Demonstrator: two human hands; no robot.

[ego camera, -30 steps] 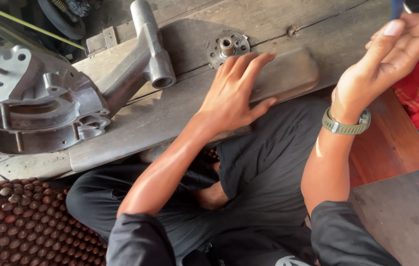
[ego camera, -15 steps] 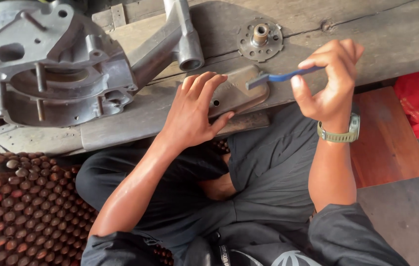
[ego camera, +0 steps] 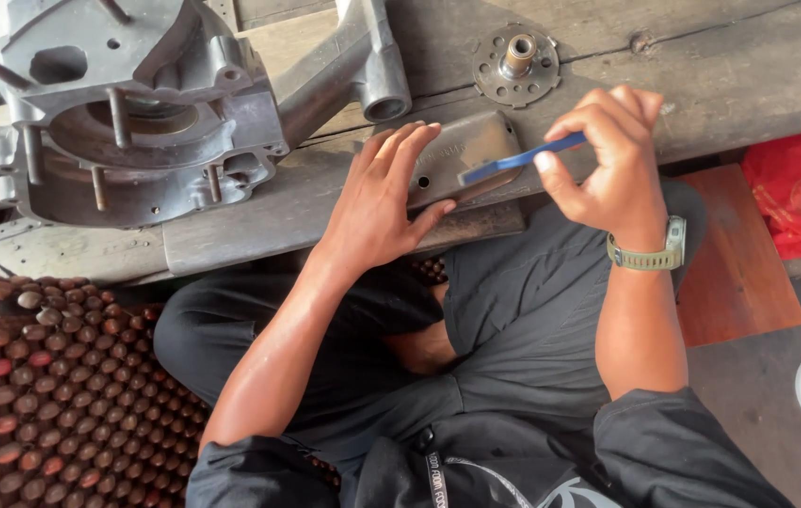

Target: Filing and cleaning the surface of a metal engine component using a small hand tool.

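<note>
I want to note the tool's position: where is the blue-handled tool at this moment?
In the head view, the blue-handled tool is pinched in the right hand, with its tip on the small grey metal cover that the left hand presses down, just below the round flange.

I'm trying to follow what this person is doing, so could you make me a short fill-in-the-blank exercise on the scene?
1. The left hand presses flat on a small metal ____.
2. The right hand pinches a thin tool coloured ____.
3. The watch sits on the ____ wrist.

Missing words: cover; blue; right
</note>
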